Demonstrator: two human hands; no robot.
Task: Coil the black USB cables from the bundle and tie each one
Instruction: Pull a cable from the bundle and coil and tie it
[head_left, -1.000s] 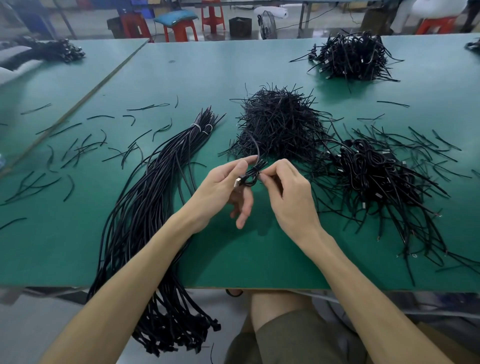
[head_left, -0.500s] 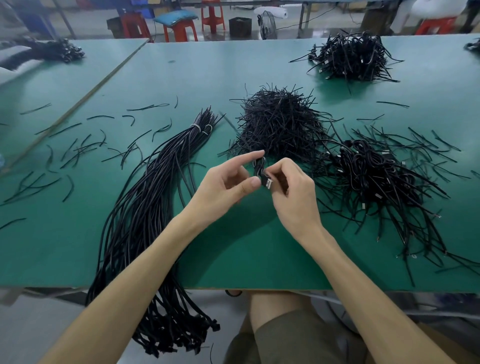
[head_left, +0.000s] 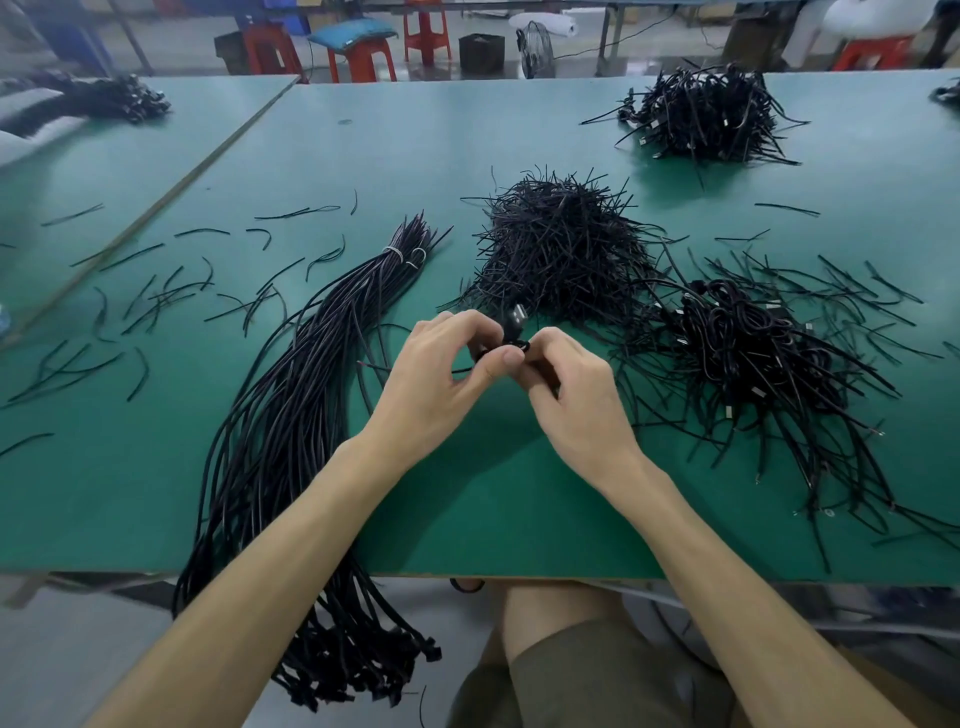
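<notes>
Green table (head_left: 441, 135), black cables (head_left: 291, 415), red stools (head_left: 363, 52) beyond.

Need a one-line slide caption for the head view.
Left hand and right hand pinch a coiled black USB cable over the green table, uncoiled bundle at left.

- Pinching the coiled cable (head_left: 512, 326) with left hand (head_left: 441, 374), thumb forward, fingers curled.
- Gripping same coil with right hand (head_left: 574, 397), fingers curled.
- Forearms bare, converging forward.

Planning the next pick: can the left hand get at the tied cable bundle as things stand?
Probably yes, once freed: the bundle lies uncovered just beside the left hand, which is pinching a cable.
</notes>
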